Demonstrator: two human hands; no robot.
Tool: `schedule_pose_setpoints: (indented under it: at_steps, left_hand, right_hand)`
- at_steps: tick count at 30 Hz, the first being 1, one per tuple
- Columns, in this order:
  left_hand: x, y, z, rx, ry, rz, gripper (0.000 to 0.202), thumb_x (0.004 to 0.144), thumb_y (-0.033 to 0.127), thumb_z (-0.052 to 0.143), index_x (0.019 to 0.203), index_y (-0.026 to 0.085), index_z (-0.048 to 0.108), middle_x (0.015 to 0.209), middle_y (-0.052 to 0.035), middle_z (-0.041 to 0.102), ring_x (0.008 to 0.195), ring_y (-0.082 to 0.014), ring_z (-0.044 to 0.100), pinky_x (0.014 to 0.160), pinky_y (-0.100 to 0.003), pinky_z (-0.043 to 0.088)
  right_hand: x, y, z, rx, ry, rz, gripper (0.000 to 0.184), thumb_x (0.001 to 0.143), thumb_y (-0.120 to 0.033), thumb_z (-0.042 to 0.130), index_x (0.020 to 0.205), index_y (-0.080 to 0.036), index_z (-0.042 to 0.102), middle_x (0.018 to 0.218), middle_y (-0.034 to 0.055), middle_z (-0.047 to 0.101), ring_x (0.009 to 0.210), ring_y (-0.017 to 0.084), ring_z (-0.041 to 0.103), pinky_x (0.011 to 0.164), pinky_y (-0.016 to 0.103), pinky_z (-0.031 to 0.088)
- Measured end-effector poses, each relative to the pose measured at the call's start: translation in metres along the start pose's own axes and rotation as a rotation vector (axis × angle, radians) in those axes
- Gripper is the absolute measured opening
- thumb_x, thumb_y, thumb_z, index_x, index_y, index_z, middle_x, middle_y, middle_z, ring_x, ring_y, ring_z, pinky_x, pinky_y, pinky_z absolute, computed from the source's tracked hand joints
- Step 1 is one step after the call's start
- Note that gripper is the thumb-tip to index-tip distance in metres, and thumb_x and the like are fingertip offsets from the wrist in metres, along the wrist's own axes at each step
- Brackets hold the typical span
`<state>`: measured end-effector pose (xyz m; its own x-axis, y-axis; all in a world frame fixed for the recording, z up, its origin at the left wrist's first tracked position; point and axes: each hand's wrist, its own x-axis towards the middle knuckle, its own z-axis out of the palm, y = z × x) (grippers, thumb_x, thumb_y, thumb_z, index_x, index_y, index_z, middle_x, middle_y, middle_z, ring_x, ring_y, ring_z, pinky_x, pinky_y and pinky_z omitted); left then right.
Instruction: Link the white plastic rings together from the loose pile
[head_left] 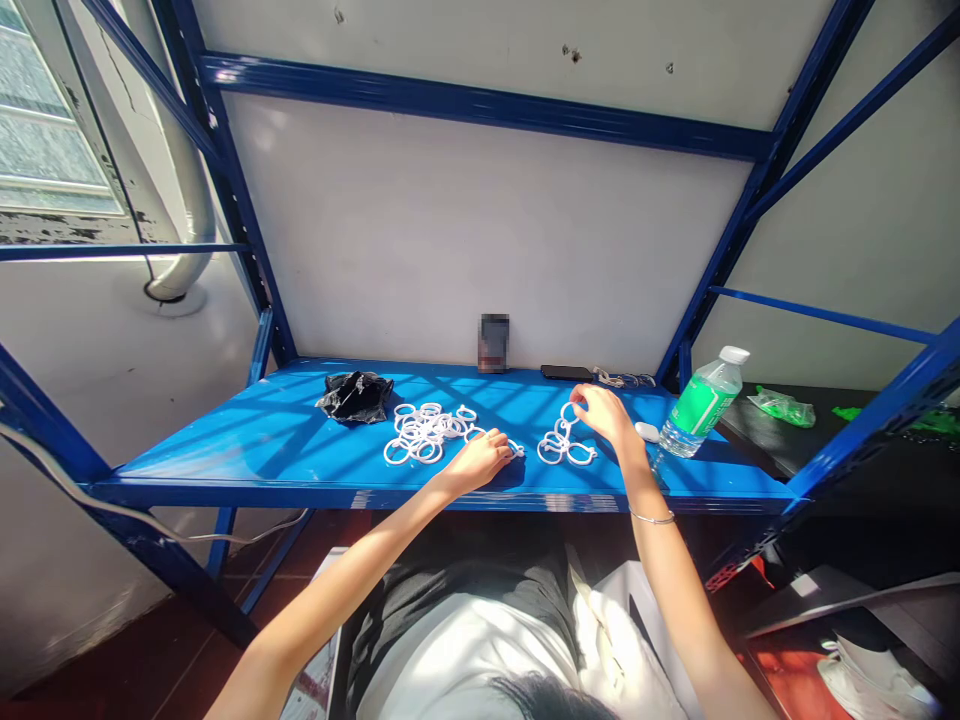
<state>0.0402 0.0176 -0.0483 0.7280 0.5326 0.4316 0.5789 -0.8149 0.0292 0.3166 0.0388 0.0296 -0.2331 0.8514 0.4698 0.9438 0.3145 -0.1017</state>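
Here, toward the left end of the blue shelf [225,450], a crumpled black bag [355,396] lies about midway back. Just right of it sits a heap of white rings [424,435], loose and overlapping, nearer the front edge. The left hand [480,462] rests beside the heap, fingers curled, fingertips pinching a single ring [516,450] down on the board. A little apart lies a small cluster of rings [564,447]. The right hand [606,415] is at its far side, thumb and fingers closed on the rearmost ring. Further right come a small white pod [646,432] and a green-labelled bottle [701,403] near the right edge.
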Motion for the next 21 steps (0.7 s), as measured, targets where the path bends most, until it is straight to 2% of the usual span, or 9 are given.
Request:
schedule_pose_setpoints:
  at_steps: [6, 14, 18, 21]
  left_hand:
    - [0.0, 0.0, 0.0, -0.015, 0.024, 0.007, 0.034, 0.099, 0.023, 0.034, 0.085, 0.015, 0.064, 0.087, -0.0078, 0.06, 0.087, -0.02, 0.056, 0.074, -0.032, 0.045]
    - [0.0, 0.0, -0.007, 0.011, 0.043, 0.006, 0.03, 0.099, 0.024, 0.037, 0.087, 0.015, 0.062, 0.089, -0.0075, 0.061, 0.086, -0.0199, 0.054, 0.072, -0.031, 0.044]
    - [0.0, 0.001, -0.012, -0.013, 0.049, 0.001, 0.032, 0.1, 0.025, 0.033, 0.088, 0.015, 0.062, 0.089, -0.008, 0.061, 0.086, -0.0197, 0.054, 0.072, -0.031, 0.045]
    - [0.001, 0.001, -0.015, -0.026, 0.048, 0.004, 0.032, 0.099, 0.024, 0.034, 0.088, 0.015, 0.062, 0.088, -0.0081, 0.06, 0.087, -0.0194, 0.055, 0.074, -0.031, 0.045]
  right_hand:
    - [-0.001, 0.009, 0.003, 0.001, -0.066, 0.003, 0.012, 0.08, -0.013, 0.054, 0.085, -0.02, 0.063, 0.087, 0.0043, 0.068, 0.08, 0.019, 0.062, 0.068, 0.027, 0.042]
    - [-0.005, 0.014, 0.011, 0.011, -0.172, 0.068, 0.008, 0.076, -0.012, 0.062, 0.076, -0.02, 0.063, 0.078, 0.0039, 0.067, 0.069, 0.018, 0.061, 0.058, 0.027, 0.04]
    - [-0.004, 0.016, 0.013, 0.027, -0.212, 0.099, 0.007, 0.077, -0.013, 0.063, 0.077, -0.02, 0.064, 0.077, 0.0045, 0.067, 0.069, 0.019, 0.062, 0.059, 0.028, 0.043]
    - [-0.003, 0.015, 0.013, 0.016, -0.197, 0.104, 0.008, 0.077, -0.014, 0.064, 0.081, -0.02, 0.065, 0.084, 0.0063, 0.069, 0.077, 0.021, 0.064, 0.065, 0.03, 0.046]
